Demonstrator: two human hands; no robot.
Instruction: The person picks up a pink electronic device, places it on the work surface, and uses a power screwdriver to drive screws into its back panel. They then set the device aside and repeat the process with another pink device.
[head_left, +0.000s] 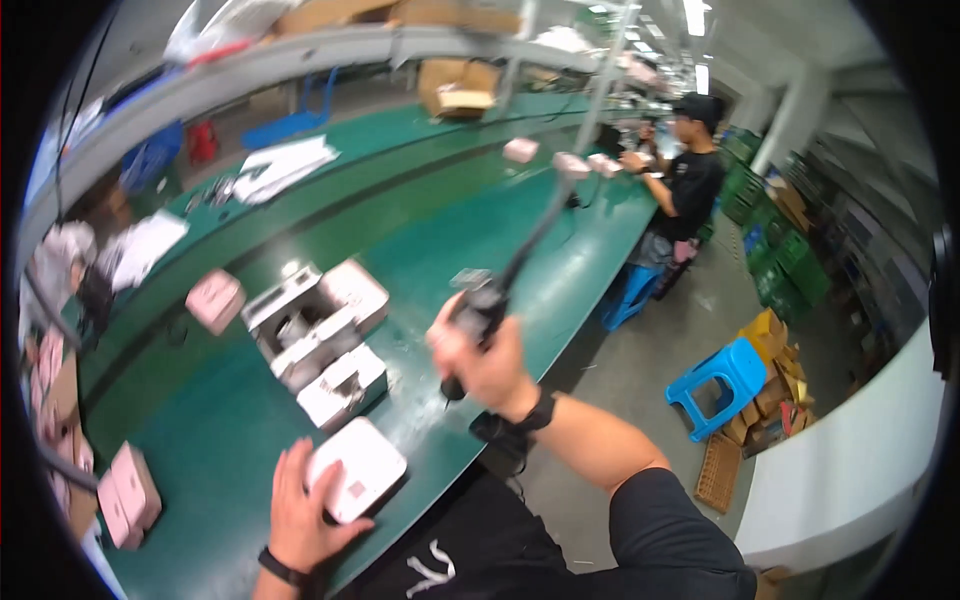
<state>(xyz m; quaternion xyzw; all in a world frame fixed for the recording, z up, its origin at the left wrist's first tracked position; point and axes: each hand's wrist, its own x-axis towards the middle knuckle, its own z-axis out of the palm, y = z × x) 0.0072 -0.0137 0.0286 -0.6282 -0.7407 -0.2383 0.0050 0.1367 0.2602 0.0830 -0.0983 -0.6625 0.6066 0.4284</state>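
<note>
On the green surface [480,240] the left hand [300,515] lies spread flat on a small white box [358,470], probably light, stiff and smooth-sided, best gripped by its edges, while the right hand [478,358] is clamped round a hanging black power tool [478,312].

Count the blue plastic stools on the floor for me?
2: one blue stool right of the green bench, another farther off beside the seated co-worker. Others may be hidden.

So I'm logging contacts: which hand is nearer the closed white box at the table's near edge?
Left. The left hand rests on the white box; the right hand is raised beyond it, gripping a hanging black tool.
</note>
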